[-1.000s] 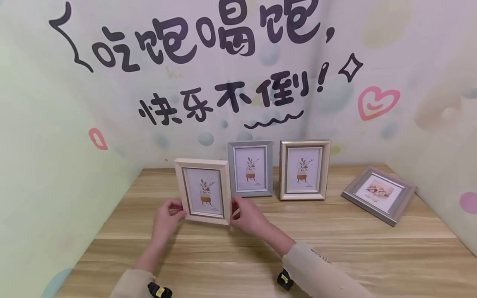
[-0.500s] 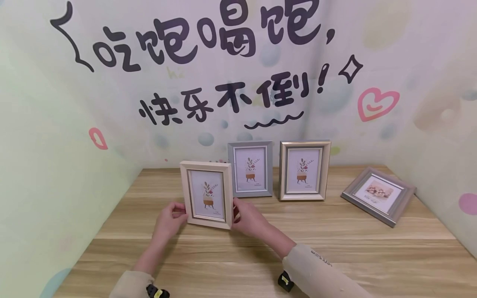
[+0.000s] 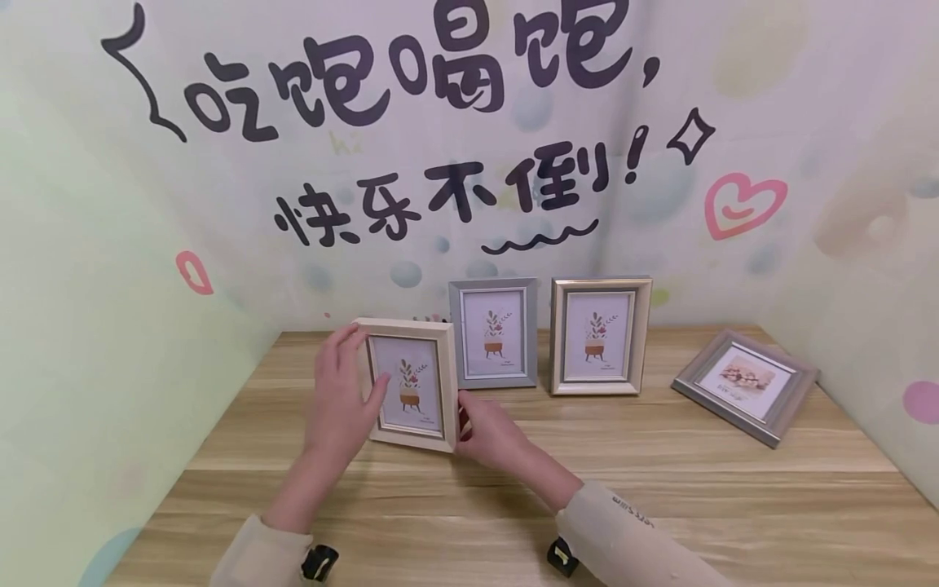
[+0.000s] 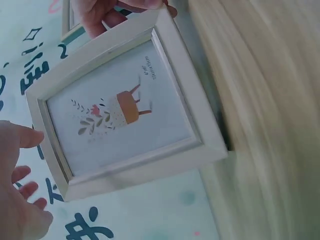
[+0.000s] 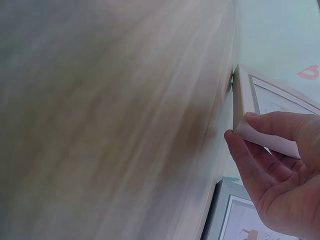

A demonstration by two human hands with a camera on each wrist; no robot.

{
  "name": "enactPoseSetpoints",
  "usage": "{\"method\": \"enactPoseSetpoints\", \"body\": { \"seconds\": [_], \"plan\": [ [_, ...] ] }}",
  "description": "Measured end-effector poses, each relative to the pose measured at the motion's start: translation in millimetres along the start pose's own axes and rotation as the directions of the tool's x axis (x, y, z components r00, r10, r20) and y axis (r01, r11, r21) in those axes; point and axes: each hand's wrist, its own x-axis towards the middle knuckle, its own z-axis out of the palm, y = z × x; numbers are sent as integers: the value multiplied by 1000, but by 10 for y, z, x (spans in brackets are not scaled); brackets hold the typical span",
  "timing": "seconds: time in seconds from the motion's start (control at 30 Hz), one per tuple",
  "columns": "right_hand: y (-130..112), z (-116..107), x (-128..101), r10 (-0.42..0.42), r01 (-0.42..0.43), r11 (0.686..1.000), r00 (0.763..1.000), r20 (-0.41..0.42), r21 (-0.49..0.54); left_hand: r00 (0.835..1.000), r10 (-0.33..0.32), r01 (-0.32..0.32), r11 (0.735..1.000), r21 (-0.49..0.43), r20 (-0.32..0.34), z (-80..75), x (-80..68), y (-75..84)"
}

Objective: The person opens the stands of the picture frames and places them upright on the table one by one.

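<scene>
A cream picture frame [image 3: 407,383] with a potted-plant print stands upright on the wooden table [image 3: 660,489], left of centre. My left hand [image 3: 352,375] grips its left side, with the thumb on the front moulding and the fingers reaching up to the top left corner. My right hand [image 3: 477,420] pinches the frame's lower right corner. The left wrist view shows the frame [image 4: 120,110] face-on, the left hand [image 4: 20,170] at its edge and the right hand [image 4: 107,12] at the far corner. In the right wrist view, thumb and fingers of the right hand [image 5: 272,160] clamp the frame's edge [image 5: 265,100].
A grey frame [image 3: 493,332] and a gold frame [image 3: 599,334] stand side by side just behind, near the back wall. A silver frame [image 3: 746,383] lies flat at the right. Printed walls close the table on the left, back and right.
The cream frame went from tilted to upright and shifted slightly right. My left hand slid from the lower left edge up along the left side. The right hand stayed at the lower right corner.
</scene>
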Motion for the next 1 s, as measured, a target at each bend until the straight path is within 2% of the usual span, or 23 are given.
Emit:
{"method": "enactPoseSetpoints", "body": {
  "seconds": [0.1,0.23,0.37,0.57,0.73,0.87,1.0],
  "plan": [
    [9,14,-7,-5,5,1000,1000,-2,-7,991,130,-131,988,81,8,25,36,81],
    [24,23,-16,-14,13,1000,1000,-10,-24,977,213,-215,963,163,31,66,67,134],
    [29,15,-29,-17,16,999,1000,-14,-46,971,236,-239,952,190,37,93,87,155],
    [13,4,-53,-36,34,996,999,-19,-88,964,263,-253,953,168,-38,105,140,189],
    [-13,12,-80,-73,70,988,997,-13,-138,950,301,-279,936,213,-80,113,181,195],
    [-31,-12,-95,-58,61,992,998,30,-111,940,333,-304,917,259,-73,97,190,185],
    [-31,-58,-101,-53,58,996,995,80,-61,915,400,-364,874,321,-52,72,185,162]
  ]
}}
